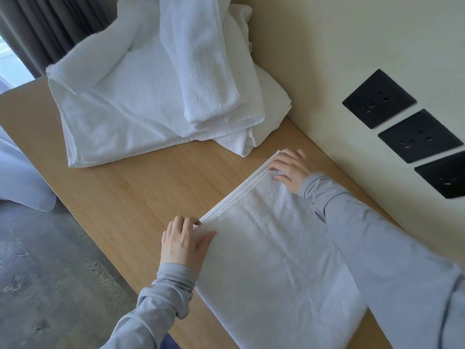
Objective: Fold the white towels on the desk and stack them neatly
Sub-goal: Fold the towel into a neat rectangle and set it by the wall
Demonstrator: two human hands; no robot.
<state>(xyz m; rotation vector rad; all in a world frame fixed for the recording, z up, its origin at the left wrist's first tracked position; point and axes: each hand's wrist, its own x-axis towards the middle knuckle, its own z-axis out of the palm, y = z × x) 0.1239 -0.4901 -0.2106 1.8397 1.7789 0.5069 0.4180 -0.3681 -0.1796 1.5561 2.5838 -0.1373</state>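
Two corners of the folded towel (271, 248), flat on the surface (151, 185) between my hands, are held, left hand (185, 244) pinching, right hand (289, 170) spread flat; uneven pull could, I judge, fan the layered hems askew.

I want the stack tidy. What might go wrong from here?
On the towel, the layered far edges under the left hand and right hand may slip out of line during the next fold. The loose pile behind looks uneven, so a towel stacked on it might lean or slide.
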